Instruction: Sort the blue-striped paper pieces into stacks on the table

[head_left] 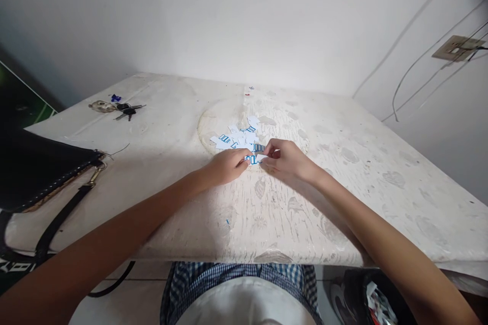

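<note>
White paper pieces with blue printing (pixel 238 138) lie in a loose, overlapping heap near the middle of the table. At the heap's near edge, my left hand (pixel 229 166) pinches the left end of a blue-printed paper piece (pixel 253 160) between thumb and fingers. From the other side, my right hand (pixel 287 158) has its thumb and fingers closed on a white paper piece (pixel 261 157) that meets or overlaps the first. Whether these are two pieces or one torn piece is too small to tell.
The table (pixel 343 177) has a patterned plastic cover. Keys (pixel 128 110) lie at the back left, and a black bag (pixel 41 167) with a strap rests on the left edge. Loose wires (pixel 409 68) hang at the right wall. Below right stands a bin (pixel 358 294).
</note>
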A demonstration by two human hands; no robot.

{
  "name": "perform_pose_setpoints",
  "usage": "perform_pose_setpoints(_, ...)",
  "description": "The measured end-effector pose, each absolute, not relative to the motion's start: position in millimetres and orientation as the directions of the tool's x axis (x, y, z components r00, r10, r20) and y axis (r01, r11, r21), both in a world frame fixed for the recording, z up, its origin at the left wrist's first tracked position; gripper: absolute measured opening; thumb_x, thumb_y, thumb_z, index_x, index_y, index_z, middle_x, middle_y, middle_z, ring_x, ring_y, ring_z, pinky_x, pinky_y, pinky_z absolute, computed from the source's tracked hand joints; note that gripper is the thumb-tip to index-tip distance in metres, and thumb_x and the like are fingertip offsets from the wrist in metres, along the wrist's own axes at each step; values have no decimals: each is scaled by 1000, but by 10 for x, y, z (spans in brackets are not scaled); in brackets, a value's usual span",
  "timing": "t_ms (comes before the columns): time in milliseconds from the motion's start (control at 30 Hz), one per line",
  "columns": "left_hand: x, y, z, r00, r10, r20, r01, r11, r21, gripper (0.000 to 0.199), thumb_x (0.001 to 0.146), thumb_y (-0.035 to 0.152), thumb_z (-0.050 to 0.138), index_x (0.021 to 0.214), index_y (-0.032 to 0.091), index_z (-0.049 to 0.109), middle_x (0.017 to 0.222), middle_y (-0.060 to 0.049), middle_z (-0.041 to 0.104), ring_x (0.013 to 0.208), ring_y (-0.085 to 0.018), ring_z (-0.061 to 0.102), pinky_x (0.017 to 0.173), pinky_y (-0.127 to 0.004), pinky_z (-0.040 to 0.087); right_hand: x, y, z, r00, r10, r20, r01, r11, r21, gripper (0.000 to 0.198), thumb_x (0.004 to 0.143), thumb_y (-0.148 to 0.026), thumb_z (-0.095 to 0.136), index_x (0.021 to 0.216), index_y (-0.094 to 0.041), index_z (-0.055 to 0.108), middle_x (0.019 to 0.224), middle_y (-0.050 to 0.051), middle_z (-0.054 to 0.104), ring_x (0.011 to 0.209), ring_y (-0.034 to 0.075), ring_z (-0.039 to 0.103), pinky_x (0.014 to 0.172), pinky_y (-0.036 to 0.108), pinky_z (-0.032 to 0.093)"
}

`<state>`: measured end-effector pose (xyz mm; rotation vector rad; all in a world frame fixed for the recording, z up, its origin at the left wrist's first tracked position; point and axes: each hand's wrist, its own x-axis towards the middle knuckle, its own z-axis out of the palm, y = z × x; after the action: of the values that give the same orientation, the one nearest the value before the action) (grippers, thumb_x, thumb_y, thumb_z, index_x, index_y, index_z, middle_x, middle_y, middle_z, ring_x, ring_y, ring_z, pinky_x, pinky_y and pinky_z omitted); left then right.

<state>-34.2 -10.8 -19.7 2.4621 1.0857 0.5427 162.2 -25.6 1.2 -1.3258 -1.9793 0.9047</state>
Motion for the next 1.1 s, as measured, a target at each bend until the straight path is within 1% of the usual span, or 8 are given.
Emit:
perform_pose_setpoints(167, -339, -85, -218, 613, 767, 191, 616, -615, 492, 15, 84, 27, 40, 73, 18, 46, 58, 3, 41, 54, -11, 39, 51, -25, 26, 1578, -299, 38, -453, 785, 422, 564, 619, -546, 7, 76, -13, 47, 73, -19, 48, 74, 1, 51, 60, 10, 44, 56, 25, 34)
perform_pose_setpoints(367, -351, -78, -207, 648, 736, 197, 589, -647, 483, 7, 79, 24, 45, 75, 19, 45, 63, 3, 47, 58, -11, 43, 55, -25, 30, 1496, -309, -106, -649, 662, 376, 660, 735, -155, 14, 80, -11, 40, 75, -18, 51, 78, 5, 50, 68, 15, 44, 56, 28, 29)
perform_pose_setpoints(467, -353, -94, -184, 666, 726, 174, 576, -648, 498, 12, 80, 29, 48, 82, 18, 49, 64, 3, 49, 59, -12, 45, 58, -25, 32, 1516, -304, -60, -691, 639, 339, 618, 765, -183, 16, 77, -9, 41, 78, -17, 55, 79, 5, 52, 73, 17, 47, 62, 29, 34)
perform_pose_setpoints(567, -352, -101, -183, 661, 725, 193, 584, -658, 476, 16, 84, 27, 40, 87, 18, 52, 65, 2, 50, 60, -12, 45, 58, -25, 32, 1563, -286, -7, -692, 647, 319, 537, 758, -371, 17, 76, -10, 45, 83, -18, 58, 83, 5, 56, 77, 17, 50, 67, 29, 38)
perform_pose_setpoints(667, -352, -99, -206, 651, 727, 221, 599, -670, 439, 18, 85, 25, 38, 88, 17, 53, 67, 1, 51, 61, -12, 45, 58, -25, 32, 1657, -194, -16, -526, 756, 389, 546, 651, -527, 19, 78, -12, 44, 88, -18, 59, 86, 4, 59, 76, 15, 53, 67, 28, 40)
perform_pose_setpoints(767, -352, -94, -237, 655, 715, 244, 606, -690, 396, 19, 86, 26, 37, 89, 17, 54, 67, 0, 52, 61, -13, 46, 59, -26, 33, 1761, -43, -88, -334, 829, 449, 646, 548, -530, 22, 77, -13, 45, 94, -17, 59, 93, 7, 60, 85, 19, 54, 73, 32, 41)
perform_pose_setpoints(933, -350, -81, -293, 677, 666, 313, 599, -745, 292, 20, 86, 25, 35, 87, 17, 53, 71, -2, 55, 64, -15, 48, 62, -28, 35, 1736, 124, -220, -433, 829, 355, 632, 560, -536, 27, 78, -22, 53, 104, -17, 61, 101, 9, 61, 97, 22, 53, 84, 37, 40)
perform_pose_setpoints(1100, -355, -85, -330, 678, 668, 307, 628, -743, 231, 20, 88, 24, 33, 86, 18, 51, 76, -2, 58, 68, -16, 51, 65, -29, 36, 1553, 174, -201, -412, 860, 300, 670, 509, -540, 34, 73, -11, 53, 106, -16, 61, 97, 10, 61, 93, 21, 55, 82, 36, 42)
